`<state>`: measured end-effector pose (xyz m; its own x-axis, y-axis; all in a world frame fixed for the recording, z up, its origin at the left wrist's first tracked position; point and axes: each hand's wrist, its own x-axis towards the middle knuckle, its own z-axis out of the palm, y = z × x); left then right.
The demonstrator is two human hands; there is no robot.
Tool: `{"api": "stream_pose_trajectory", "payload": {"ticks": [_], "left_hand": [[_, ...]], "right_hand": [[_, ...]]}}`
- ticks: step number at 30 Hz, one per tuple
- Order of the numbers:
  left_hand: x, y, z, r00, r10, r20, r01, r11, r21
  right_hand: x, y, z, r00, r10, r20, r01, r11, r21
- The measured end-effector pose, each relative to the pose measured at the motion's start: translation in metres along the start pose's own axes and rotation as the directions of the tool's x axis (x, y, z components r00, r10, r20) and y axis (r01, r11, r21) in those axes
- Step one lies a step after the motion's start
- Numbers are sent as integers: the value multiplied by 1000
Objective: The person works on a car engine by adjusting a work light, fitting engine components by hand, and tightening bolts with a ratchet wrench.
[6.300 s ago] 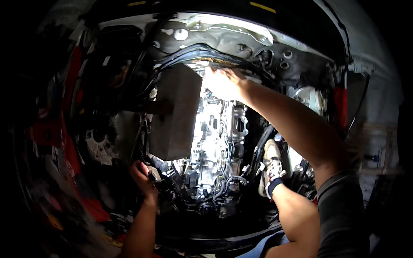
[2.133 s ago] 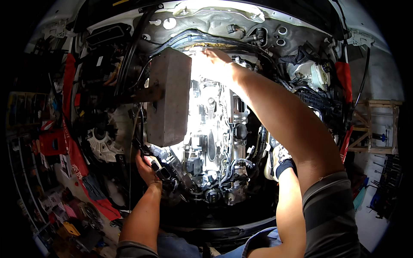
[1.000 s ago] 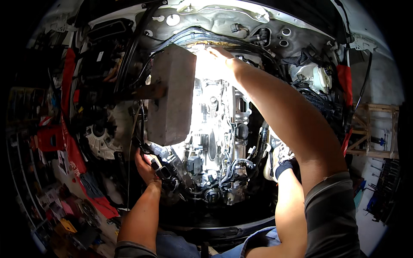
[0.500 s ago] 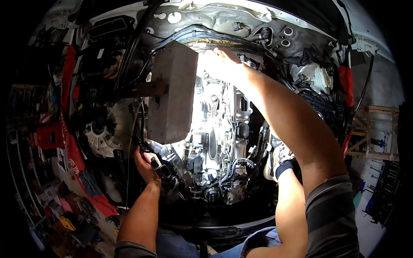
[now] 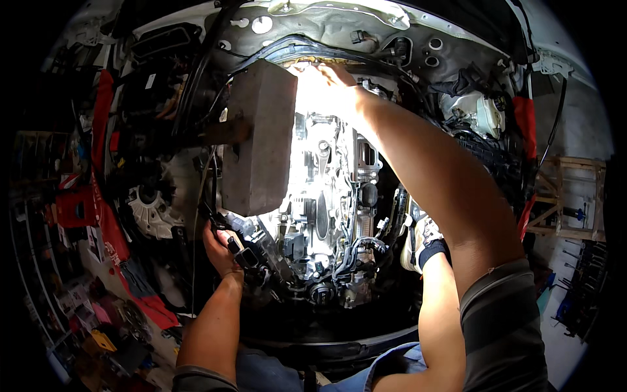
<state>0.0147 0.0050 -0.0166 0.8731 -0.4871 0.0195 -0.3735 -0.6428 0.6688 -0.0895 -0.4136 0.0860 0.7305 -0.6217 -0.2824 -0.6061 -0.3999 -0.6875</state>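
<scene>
My right hand (image 5: 330,85) reaches to the back of the lit engine (image 5: 322,215), right of a long grey block (image 5: 258,140) with a rusty bar (image 5: 219,137) against it. Glare washes out this hand's fingers, so what they touch is unclear. Low on the engine's left side, my left hand (image 5: 222,251) has its fingers curled in among black connectors and hoses (image 5: 245,255); I cannot make out exactly what it grips. A white reservoir (image 5: 483,117) sits right of my right forearm.
My shod foot (image 5: 418,248) rests inside the bay at the right, beside the engine. Red covers (image 5: 104,189) line both fenders. A wooden frame (image 5: 568,199) stands at the right, with a tool rack (image 5: 581,287) below it; cluttered shelves (image 5: 39,228) and parts fill the left.
The view has brightened and tilted, bringing the engine bay higher in the picture. Both hands stay in much the same places, with the right fingers shifting slightly at the back.
</scene>
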Motion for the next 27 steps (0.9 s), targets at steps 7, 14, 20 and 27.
{"api": "stream_pose_trajectory", "payload": {"ticks": [7, 14, 20, 27], "left_hand": [[-1, -2, 0, 1000, -27, 10, 27, 1000, -8], [1, 0, 4, 1000, -18, 21, 19, 999, -39], [-1, 3, 1, 1000, -9, 1, 9, 1000, -29], [1, -2, 1, 1000, 4, 2, -3, 1000, -24]], "right_hand": [[-13, -22, -9, 1000, -18, 16, 20, 995, -102], [4, 4, -8, 851, -356, 386, 488, 266, -831], [-14, -12, -5, 993, -110, 31, 113, 908, -404], [17, 15, 12, 997, -53, -57, 46, 994, -103]]}}
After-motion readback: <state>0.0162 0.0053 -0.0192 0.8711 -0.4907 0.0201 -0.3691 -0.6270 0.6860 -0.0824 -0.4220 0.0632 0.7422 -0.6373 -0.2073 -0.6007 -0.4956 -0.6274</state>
